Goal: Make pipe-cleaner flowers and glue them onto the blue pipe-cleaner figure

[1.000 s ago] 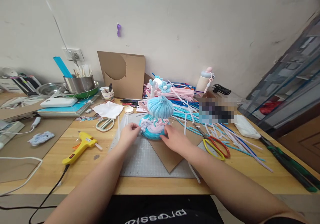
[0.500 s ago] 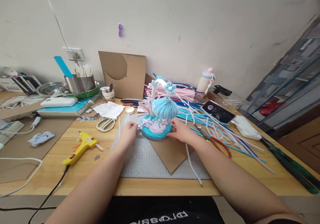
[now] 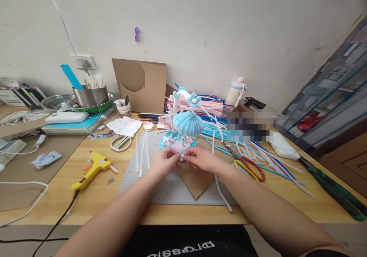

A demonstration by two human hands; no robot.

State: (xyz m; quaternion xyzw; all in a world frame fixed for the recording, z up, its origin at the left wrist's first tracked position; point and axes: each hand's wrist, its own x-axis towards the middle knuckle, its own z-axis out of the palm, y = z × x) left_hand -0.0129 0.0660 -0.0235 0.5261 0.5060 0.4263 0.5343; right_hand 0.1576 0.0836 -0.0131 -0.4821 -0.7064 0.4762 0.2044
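A pipe-cleaner lamp-like ornament has a pleated light-blue shade (image 3: 188, 123) hanging from a white curved arm with blue flowers. Its round blue and pink base (image 3: 166, 139) is partly hidden behind my fingers. At the front of the base, my left hand (image 3: 164, 161) and my right hand (image 3: 203, 158) meet. Both are closed, fingertips pinching a small pale-lilac decoration with white beads (image 3: 181, 154) from either side. Whether it touches the base I cannot tell. Under the hands lie a piece of cardboard (image 3: 196, 184) and a grey cutting mat (image 3: 160, 192).
A yellow glue gun (image 3: 93, 169) and pale-handled scissors (image 3: 120, 143) lie left. Orange-handled scissors (image 3: 252, 168) and loose pipe cleaners (image 3: 275, 161) spread to the right. Pink pipe-cleaner bundles (image 3: 206, 108) and a cut-out cardboard sheet (image 3: 155, 85) are at the back.
Both hands have come from the sides of the base to its front and closed together on the beaded decoration. The ornament stays in about the same place.
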